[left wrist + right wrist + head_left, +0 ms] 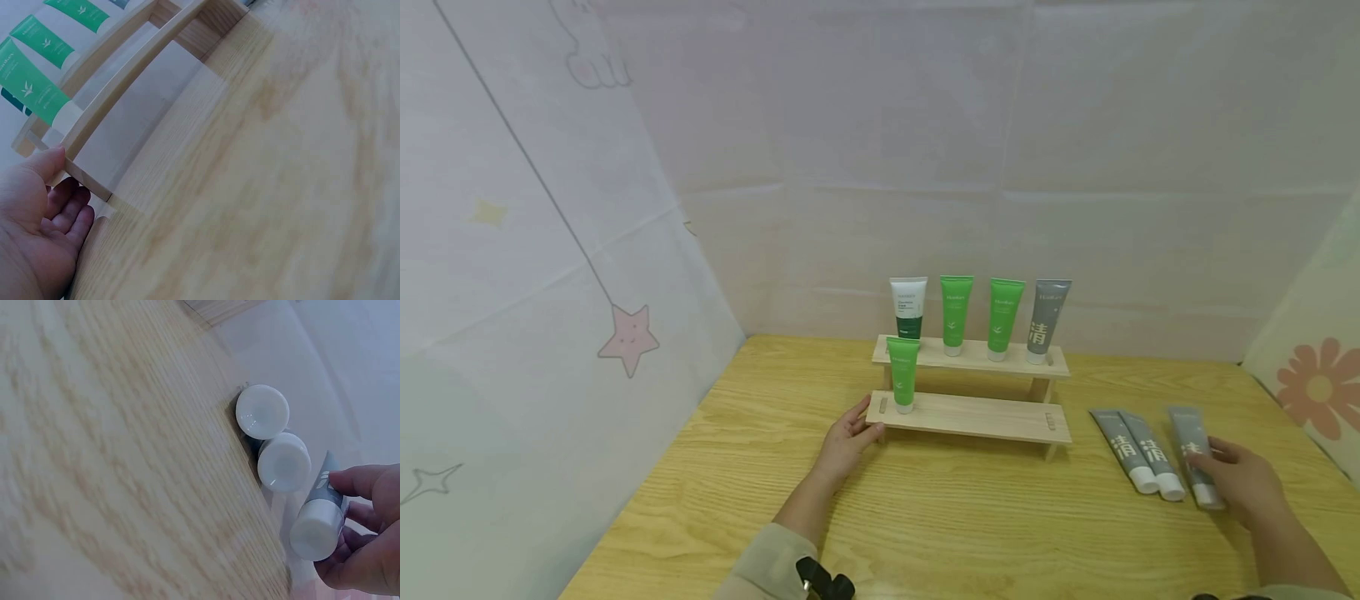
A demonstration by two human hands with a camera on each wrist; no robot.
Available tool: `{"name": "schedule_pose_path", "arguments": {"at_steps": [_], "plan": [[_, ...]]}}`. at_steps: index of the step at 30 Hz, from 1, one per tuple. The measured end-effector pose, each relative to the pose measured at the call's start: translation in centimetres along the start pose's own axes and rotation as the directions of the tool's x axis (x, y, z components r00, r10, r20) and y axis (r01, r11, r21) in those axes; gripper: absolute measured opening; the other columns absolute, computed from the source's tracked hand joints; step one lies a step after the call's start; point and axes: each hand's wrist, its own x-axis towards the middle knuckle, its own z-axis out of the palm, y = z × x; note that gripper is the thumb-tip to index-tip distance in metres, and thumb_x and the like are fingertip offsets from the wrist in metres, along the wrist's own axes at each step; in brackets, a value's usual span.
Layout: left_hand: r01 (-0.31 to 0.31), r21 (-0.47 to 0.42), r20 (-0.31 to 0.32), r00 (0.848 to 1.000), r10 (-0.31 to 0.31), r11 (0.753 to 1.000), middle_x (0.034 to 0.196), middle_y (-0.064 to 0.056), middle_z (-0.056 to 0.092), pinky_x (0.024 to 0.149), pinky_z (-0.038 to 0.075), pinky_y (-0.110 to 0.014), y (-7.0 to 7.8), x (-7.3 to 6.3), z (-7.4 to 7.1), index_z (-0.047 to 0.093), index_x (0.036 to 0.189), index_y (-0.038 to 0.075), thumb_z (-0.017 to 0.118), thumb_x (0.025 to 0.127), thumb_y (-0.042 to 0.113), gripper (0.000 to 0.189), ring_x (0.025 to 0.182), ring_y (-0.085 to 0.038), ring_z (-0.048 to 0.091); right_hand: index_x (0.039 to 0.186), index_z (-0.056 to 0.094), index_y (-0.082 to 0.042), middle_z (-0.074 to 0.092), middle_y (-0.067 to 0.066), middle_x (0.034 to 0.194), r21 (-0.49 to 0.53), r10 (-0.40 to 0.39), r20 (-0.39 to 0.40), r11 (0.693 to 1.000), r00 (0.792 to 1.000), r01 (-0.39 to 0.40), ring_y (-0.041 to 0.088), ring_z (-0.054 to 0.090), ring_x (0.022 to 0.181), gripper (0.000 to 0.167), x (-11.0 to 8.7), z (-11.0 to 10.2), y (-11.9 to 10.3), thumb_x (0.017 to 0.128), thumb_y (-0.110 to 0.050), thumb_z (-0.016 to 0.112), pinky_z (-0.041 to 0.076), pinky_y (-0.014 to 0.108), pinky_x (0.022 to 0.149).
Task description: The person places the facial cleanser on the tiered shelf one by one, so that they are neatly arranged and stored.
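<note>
At the right of the head view, my right hand (1247, 482) grips a grey tube (1187, 429) with a white cap. The right wrist view shows thumb and fingers on either side of this tube, its cap (314, 531) facing the camera. Two more grey tubes (1123, 446) lie side by side just left of it. My left hand (841, 450) holds the left end of the lower tier of a two-tier wooden rack (977, 417), thumb against the board's end. A green tube (904, 371) stands on that tier, near the hand.
Along the rack's upper tier (973, 360) stand a white and dark-green tube (909, 302), two green tubes (956, 312) and a grey tube (1048, 317). A pale cloth wall (925, 167) rises behind the wood-grain table (970, 533).
</note>
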Motion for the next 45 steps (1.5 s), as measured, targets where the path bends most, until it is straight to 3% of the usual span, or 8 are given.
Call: {"name": "schedule_pose_path", "arguments": {"at_steps": [3,5,10,13,29,34,37,45], "plan": [[-0.004,-0.001,0.0,1.0,0.004,1.0,0.145,-0.024,0.049,0.111,0.041,-0.044,0.0,0.1,0.0,0.027,0.155,0.008,0.062,0.097,0.018,0.067,0.132,-0.034,0.051,0.151,0.009,0.01,0.021,0.043,0.148,0.019,-0.044,-0.022,0.999,0.999,0.045,0.048,0.053,0.114,0.09,-0.2,0.0,-0.3,0.097,-0.049,0.051,0.053,0.025,0.069],[-0.005,0.002,-0.001,1.0,0.005,1.0,0.145,-0.023,0.049,0.111,0.041,-0.044,0.0,0.1,0.0,0.027,0.155,0.008,0.062,0.097,0.018,0.068,0.132,-0.034,0.051,0.152,0.007,0.009,0.022,0.043,0.148,0.052,-0.067,-0.042,0.996,0.997,0.069,0.03,0.063,0.097,0.086,-0.4,0.0,-0.6,0.099,-0.044,0.051,0.053,0.021,0.065],[0.002,0.002,-0.008,1.0,-0.002,1.0,0.144,-0.023,0.05,0.11,0.042,-0.043,-0.1,0.0,0.0,0.029,0.154,0.009,0.063,0.097,0.017,0.067,0.131,-0.033,0.052,0.154,0.004,-0.001,0.023,0.041,0.15,0.113,-0.096,-0.116,0.988,0.989,0.109,-0.014,0.045,0.077,0.083,-1.0,0.3,-1.4,0.1,-0.04,0.052,0.051,0.015,0.063],[0.004,-0.001,-0.01,1.0,-0.004,1.0,0.144,-0.023,0.05,0.11,0.042,-0.043,-0.1,0.0,0.0,0.029,0.154,0.009,0.062,0.097,0.017,0.067,0.131,-0.033,0.052,0.154,0.002,-0.005,0.021,0.04,0.151,0.136,-0.107,-0.135,0.983,0.985,0.126,-0.023,0.037,0.072,0.083,-1.4,0.4,-1.8,0.099,-0.044,0.052,0.052,0.015,0.062],[-0.003,-0.003,-0.013,1.0,0.003,1.0,0.142,-0.024,0.051,0.11,0.043,-0.042,0.0,0.1,0.0,0.029,0.154,0.008,0.063,0.096,0.017,0.068,0.129,-0.032,0.054,0.157,0.006,-0.019,0.032,0.026,0.149,0.222,-0.13,-0.22,0.958,0.967,0.179,-0.015,0.038,0.086,0.081,-2.2,1.5,-4.2,0.098,-0.045,0.054,0.047,0.007,0.064],[-0.007,-0.011,-0.004,1.0,0.007,1.0,0.143,-0.024,0.051,0.109,0.044,-0.041,0.1,0.0,0.0,0.028,0.154,0.007,0.063,0.096,0.017,0.068,0.129,-0.032,0.054,0.157,0.013,-0.028,0.051,-0.009,0.12,0.261,-0.144,-0.244,0.943,0.959,0.208,-0.014,0.042,0.085,0.078,-2.6,2.0,-5.0,0.096,-0.045,0.058,0.049,0.01,0.064],[0.0,-0.017,-0.005,1.0,0.0,1.0,0.143,-0.023,0.051,0.109,0.043,-0.041,0.1,-0.1,0.0,0.029,0.154,0.007,0.064,0.096,0.017,0.069,0.129,-0.031,0.054,0.157,0.014,-0.024,0.043,-0.03,0.103,0.275,-0.18,-0.248,0.929,0.952,0.247,-0.017,0.044,0.083,0.077,-2.8,2.3,-5.5,0.097,-0.041,0.059,0.049,0.009,0.064],[0.008,-0.01,-0.012,1.0,-0.008,1.0,0.143,-0.023,0.051,0.111,0.041,-0.042,0.0,0.1,0.0,0.029,0.154,0.007,0.064,0.096,0.016,0.068,0.13,-0.031,0.054,0.156,0.02,-0.009,0.045,-0.031,0.097,0.295,-0.325,-0.282,0.866,0.903,0.404,-0.019,0.051,0.083,0.072,-3.4,3.4,-7.3,0.099,-0.028,0.059,0.049,0.006,0.065]]}}
